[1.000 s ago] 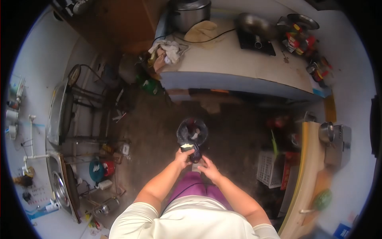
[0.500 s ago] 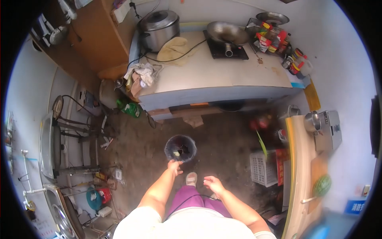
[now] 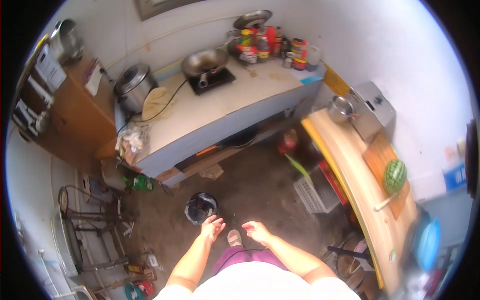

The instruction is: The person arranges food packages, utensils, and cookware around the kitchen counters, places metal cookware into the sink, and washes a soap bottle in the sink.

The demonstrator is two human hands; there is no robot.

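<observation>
My left hand (image 3: 213,228) is held out in front of me with its fingers apart and nothing visible in it. Just beyond it on the floor stands a small trash bin (image 3: 201,208) with a plastic liner and some waste inside. My right hand (image 3: 256,232) hovers at about the same height, loosely curled, thumb and fingers apart; no object shows in it. Neither hand touches anything that I can see.
On the right, a wooden counter (image 3: 345,150) holds a watermelon (image 3: 394,176) on a cutting board (image 3: 378,156) beside a knife. A white crate (image 3: 316,194) stands below. The back counter (image 3: 200,112) carries a wok (image 3: 205,62) and a large pot (image 3: 135,87).
The view has turned to the right, bringing more of the wooden counter and watermelon in. My left hand has drawn back from over the bin's edge, and the hands are closer together.
</observation>
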